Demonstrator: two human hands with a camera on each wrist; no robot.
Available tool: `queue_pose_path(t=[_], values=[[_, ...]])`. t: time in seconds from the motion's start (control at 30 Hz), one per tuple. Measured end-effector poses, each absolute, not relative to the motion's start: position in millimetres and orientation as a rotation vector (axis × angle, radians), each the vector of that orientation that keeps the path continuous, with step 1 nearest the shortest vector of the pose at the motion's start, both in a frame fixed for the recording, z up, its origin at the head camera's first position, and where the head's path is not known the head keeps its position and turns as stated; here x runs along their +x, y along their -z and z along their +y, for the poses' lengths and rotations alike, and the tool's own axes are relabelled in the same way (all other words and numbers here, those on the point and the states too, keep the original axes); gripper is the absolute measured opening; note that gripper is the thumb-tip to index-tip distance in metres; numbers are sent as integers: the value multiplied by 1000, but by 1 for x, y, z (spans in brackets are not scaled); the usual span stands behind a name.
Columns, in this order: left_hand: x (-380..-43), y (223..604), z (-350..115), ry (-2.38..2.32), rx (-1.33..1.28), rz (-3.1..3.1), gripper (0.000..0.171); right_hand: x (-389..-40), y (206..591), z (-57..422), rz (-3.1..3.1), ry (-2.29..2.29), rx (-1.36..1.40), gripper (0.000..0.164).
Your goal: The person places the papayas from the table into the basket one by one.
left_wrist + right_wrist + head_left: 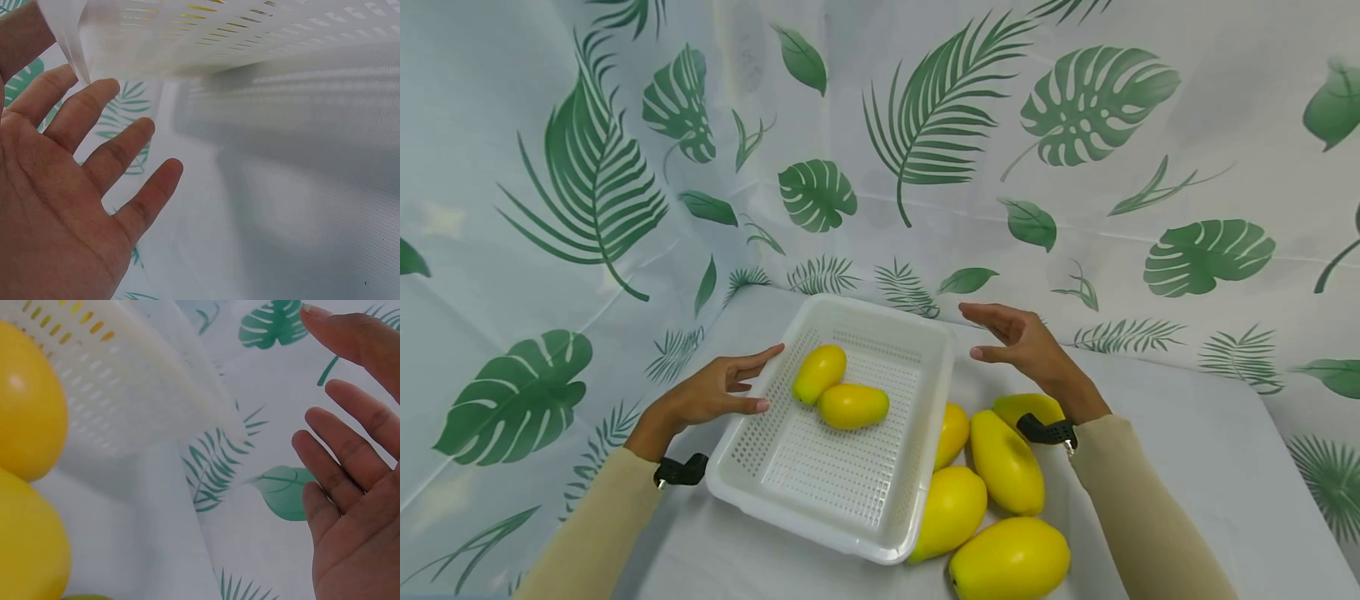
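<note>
The basket (820, 477) is white with rows of little holes, and the fruits inside it (853, 407) are bright yellow with a bit of green. The fruits outside it (1006, 462) are yellow too, and the table (1180, 442) is plain white. The wall sheet (955, 208) is white with big and small green leaves (816, 196) all over, the sleeves (1150, 508) are tan, and the wrist bands (1047, 431) are black.

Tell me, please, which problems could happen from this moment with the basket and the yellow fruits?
The left hand is at one side of the basket while the right hand is apart from it, so a one-sided lift might tip it. The two fruits inside have free room beside them and could roll if it tilts. The fruits outside crowd its right side, so shifting it that way may push them.
</note>
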State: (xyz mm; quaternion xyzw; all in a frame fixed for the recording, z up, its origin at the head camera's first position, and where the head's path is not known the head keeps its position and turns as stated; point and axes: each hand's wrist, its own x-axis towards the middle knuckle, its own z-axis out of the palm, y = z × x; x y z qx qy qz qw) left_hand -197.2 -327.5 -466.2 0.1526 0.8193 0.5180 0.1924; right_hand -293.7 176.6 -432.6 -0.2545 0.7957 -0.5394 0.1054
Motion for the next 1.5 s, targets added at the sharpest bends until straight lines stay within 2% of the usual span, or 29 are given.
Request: queue_pose_path(t=[0.4,1.5], values=[[-199,468,-328,-1432,490,2335,88,-285,441,195,2387,1552,-759,65],[-195,467,-328,-1466,427,2288,87,-257,476,234,2458,1466,-615,59]])
